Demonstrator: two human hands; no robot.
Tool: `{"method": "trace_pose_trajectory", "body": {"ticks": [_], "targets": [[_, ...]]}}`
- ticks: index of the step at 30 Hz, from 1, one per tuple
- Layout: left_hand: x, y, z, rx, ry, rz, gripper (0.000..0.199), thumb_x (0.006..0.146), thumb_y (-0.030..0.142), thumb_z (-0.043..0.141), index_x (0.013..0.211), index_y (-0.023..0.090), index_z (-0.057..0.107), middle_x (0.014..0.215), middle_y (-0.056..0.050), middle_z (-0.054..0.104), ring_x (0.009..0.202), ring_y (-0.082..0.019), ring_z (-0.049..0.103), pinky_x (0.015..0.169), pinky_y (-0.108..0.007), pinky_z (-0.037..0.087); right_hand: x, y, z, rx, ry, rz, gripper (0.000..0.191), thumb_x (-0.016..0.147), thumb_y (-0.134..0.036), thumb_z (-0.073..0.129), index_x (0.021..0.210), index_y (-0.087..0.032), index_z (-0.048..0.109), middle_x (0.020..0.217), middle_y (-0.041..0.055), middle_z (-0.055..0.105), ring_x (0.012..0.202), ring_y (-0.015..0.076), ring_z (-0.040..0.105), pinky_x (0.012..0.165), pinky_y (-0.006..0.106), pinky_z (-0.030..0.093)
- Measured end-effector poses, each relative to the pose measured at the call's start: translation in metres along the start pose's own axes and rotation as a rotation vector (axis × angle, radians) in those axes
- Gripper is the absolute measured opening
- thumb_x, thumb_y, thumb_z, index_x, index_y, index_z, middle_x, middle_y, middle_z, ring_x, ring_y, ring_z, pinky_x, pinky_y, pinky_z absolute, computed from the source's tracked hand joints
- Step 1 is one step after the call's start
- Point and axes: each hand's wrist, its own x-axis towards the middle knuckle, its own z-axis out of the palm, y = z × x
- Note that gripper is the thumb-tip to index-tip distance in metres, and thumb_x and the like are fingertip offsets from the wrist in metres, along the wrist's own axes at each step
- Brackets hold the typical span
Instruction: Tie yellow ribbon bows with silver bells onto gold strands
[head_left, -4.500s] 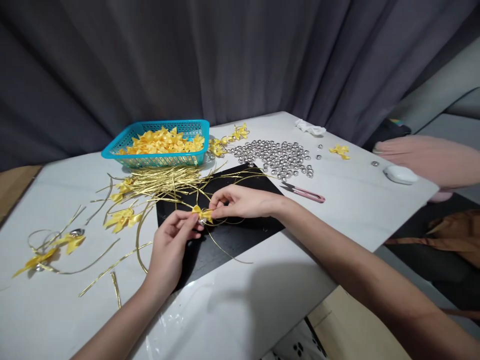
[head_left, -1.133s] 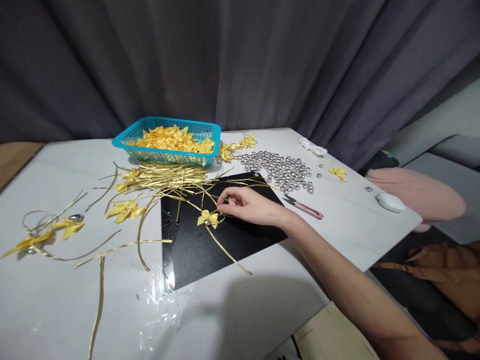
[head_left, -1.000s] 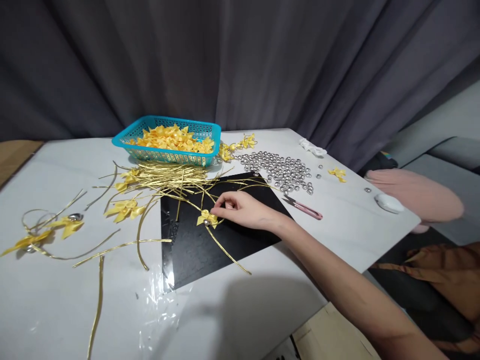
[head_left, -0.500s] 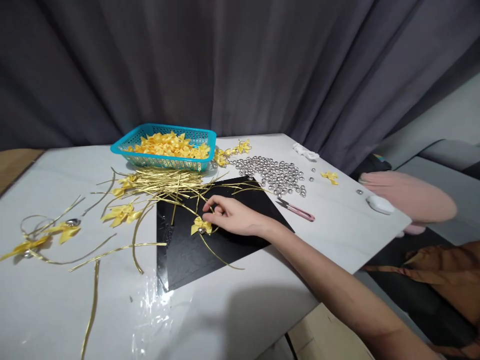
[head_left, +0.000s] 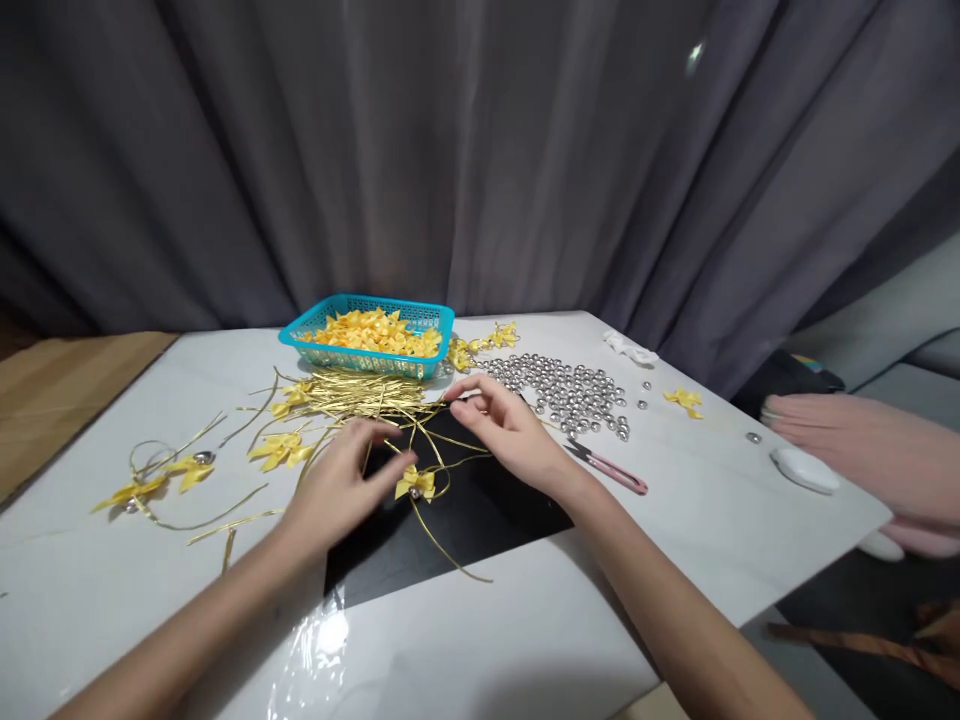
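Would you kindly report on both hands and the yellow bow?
Left hand open; right hand curled, hold unclear. Yellow ribbon bow on black rectangular sheet, unheld. Shiny gold cords overlap sheet.

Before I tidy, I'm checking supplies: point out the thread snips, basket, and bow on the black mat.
Pink-handled thread snips [head_left: 615, 472], head view: handle.
Turquoise basket [head_left: 360, 353], head view: front rim.
Yellow ribbon bow [head_left: 417, 481], head view: centre.
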Motion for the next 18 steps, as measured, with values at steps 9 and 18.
{"method": "trace_pose_trajectory", "body": {"ticks": [9, 18], "targets": [[-0.004, 0.004, 0.014, 0.063, -0.209, -0.04, 0.029, 0.083, 0.045, 0.05, 0.071, 0.02, 0.058, 0.07, 0.0, 0.052, 0.063, -0.018, 0.051, 0.058, -0.03, 0.036, 0.002, 0.025, 0.027, -0.4, -0.247, 0.138, 0.015, 0.084, -0.022, 0.049, 0.072, -0.016, 0.057, 0.057, -0.004, 0.044, 0.053, 0.0077, 0.037, 0.051, 0.023, 0.024], [-0.008, 0.001, 0.023, -0.463, -0.08, -0.32, 0.029, 0.076, 0.048, 0.058, 0.068, 0.021, 0.05, 0.063, 0.004, 0.046, 0.057, -0.013, 0.044, 0.055, -0.026, 0.035, 0.0, -0.002, -0.021, -0.121, -0.02, 0.139, 0.018, 0.089, -0.032, 0.042, 0.101, -0.02, 0.05, 0.061, -0.0064, 0.034, 0.056, 0.0099, 0.035, 0.055, 0.023, 0.028]]}}
